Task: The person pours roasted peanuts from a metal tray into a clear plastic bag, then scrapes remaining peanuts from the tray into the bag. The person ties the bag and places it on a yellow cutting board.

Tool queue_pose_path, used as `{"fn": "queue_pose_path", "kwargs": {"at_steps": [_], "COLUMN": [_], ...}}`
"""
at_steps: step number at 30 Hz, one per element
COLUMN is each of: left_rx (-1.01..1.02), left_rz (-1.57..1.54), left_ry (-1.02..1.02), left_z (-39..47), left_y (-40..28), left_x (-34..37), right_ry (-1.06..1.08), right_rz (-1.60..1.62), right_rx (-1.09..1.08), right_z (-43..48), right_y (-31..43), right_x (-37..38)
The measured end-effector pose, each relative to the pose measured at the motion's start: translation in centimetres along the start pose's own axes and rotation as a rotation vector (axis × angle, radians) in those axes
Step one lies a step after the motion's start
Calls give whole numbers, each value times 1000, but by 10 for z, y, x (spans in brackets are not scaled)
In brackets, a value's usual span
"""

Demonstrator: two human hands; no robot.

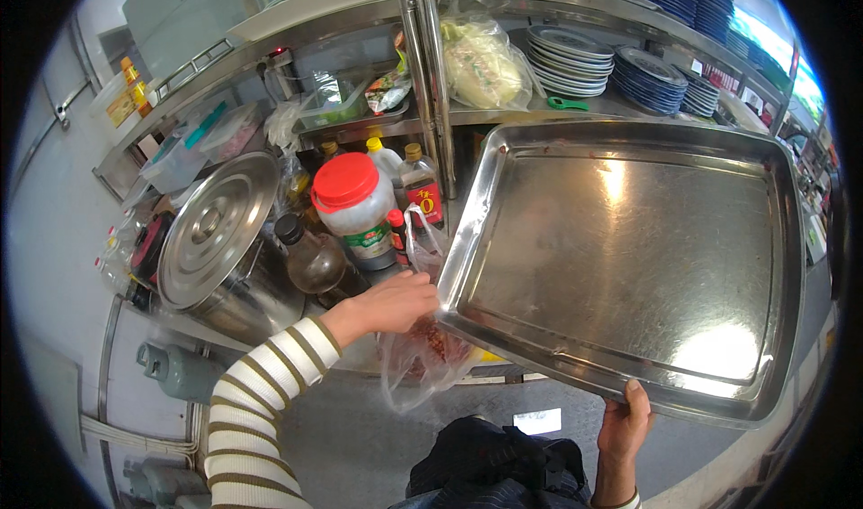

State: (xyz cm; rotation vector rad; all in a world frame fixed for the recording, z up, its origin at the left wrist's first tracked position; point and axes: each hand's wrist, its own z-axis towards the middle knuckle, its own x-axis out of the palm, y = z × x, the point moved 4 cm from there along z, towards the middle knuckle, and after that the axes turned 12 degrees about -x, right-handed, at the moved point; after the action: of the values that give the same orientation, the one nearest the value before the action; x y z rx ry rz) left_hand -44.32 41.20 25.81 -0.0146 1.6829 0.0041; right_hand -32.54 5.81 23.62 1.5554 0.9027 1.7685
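A large rectangular steel tray (627, 260) is held out at a tilt on my right, its inside bare apart from light glare and a few specks. My right hand (627, 418) grips its front rim, thumb on top. At the tray's left corner is my left hand (398, 301), fingers bent downward; whether they grip the rim or the bag beneath is hidden. A clear plastic bag (411, 374) with reddish-brown dried pieces lies under that hand, hanging over the counter edge and partly covered by the tray.
Left of the bag stand a dark bottle (317, 260), a red-lidded jar (354, 206), a sauce bottle (423, 185) and a lidded steel stockpot (222, 239). Behind the tray, a shelf holds bagged cabbage (482, 64), stacked plates (570, 61) and a green peeler (568, 104). Gas cylinders (182, 371) stand below left.
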Motion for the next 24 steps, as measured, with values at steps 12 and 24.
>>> {"fn": "queue_pose_path", "kwargs": {"at_steps": [12, 24], "left_rx": [-36, -355], "left_rz": [-107, -410], "left_ry": [-112, -244], "left_z": [-10, -25], "left_y": [-13, 3], "left_x": [7, 7], "right_ry": [-21, -42], "right_rz": [8, -8], "right_rx": [-27, -5], "right_z": [1, 5], "right_y": [3, 7], "right_x": [-3, -16]}}
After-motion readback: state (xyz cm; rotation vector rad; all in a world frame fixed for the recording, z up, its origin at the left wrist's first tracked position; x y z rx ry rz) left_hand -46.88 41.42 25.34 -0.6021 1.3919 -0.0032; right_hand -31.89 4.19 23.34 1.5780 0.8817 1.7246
